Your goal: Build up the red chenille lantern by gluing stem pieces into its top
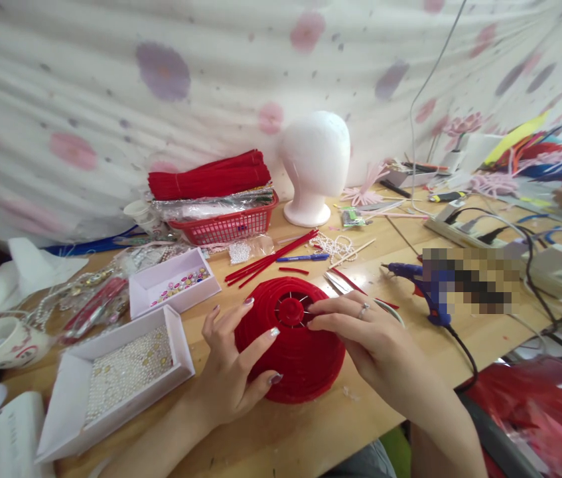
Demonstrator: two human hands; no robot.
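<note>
A round red dome (305,372), its surface fuzzy and ridged in coiled rings, lies on the table in front of me. Around its small red centre (291,311) runs a gap crossed by thin pale wire spokes. My left hand (228,368) rests against the dome's left side with fingers spread. On the right, my right hand (370,338), wearing a ring, has its fingertips pressed together at the gap's edge; whatever they pinch is hidden. Several red fuzzy stems (271,259) and a short red piece (293,270) lie behind the dome, near scissors (339,282).
White boxes of pearl beads (121,372) and coloured gems (174,285) stand left. Behind are a red basket (231,226), a white foam head (316,159) and a blue pen (303,257). A blue glue gun (432,292) and power strip (460,229) lie right.
</note>
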